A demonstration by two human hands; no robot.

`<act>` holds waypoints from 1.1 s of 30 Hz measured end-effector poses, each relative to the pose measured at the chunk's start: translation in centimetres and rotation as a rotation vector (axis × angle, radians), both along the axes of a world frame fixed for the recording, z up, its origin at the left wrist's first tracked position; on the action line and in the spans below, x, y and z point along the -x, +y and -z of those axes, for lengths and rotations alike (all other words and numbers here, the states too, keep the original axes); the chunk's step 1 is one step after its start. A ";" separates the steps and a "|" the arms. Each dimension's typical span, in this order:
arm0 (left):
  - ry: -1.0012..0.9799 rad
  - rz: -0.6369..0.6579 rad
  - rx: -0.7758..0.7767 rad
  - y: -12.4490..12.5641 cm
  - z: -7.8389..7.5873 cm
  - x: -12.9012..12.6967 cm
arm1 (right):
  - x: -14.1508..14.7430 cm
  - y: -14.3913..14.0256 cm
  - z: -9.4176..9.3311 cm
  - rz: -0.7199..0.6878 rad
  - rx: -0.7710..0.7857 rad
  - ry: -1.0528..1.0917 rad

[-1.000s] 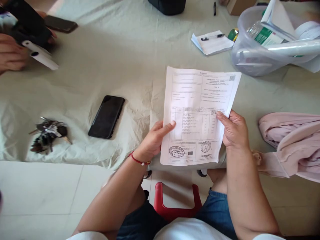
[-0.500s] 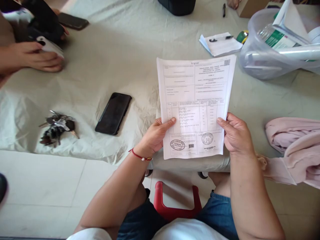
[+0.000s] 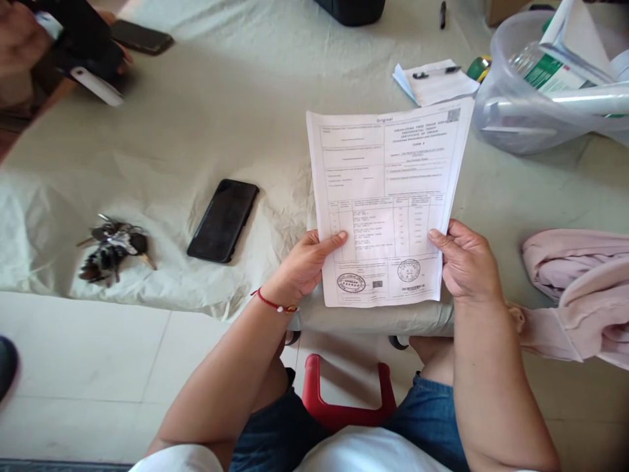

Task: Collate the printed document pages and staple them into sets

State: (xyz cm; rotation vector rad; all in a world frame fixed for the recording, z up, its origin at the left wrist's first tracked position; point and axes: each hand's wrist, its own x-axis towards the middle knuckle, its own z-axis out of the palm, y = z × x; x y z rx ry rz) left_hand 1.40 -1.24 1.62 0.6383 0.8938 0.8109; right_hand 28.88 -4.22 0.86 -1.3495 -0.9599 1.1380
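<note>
Pinching the paper (image 3: 386, 196) by its left and right edges with left hand (image 3: 313, 262) and right hand (image 3: 469, 262), perhaps risking a tear from tugging outward unevenly.

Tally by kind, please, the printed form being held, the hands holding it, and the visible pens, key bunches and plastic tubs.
Printed form: 1
Hands holding it: 2
Pens: 2
Key bunch: 1
Plastic tub: 1
Total: 7
</note>
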 end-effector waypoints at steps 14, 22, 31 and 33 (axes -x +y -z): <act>0.002 -0.088 -0.004 0.3 0.6 -0.3 | -0.4 0.1 0.7 0.077 0.019 -0.019; 0.006 -0.098 -0.016 0.2 0.2 -0.5 | -0.9 0.5 1.7 0.158 -0.026 -0.103; 0.091 -0.180 0.043 0.6 0.4 -0.3 | -1.9 0.2 2.4 0.163 -0.003 -0.330; 0.095 -0.175 0.049 0.6 0.3 -0.3 | -2.5 0.2 2.6 0.200 -0.019 -0.409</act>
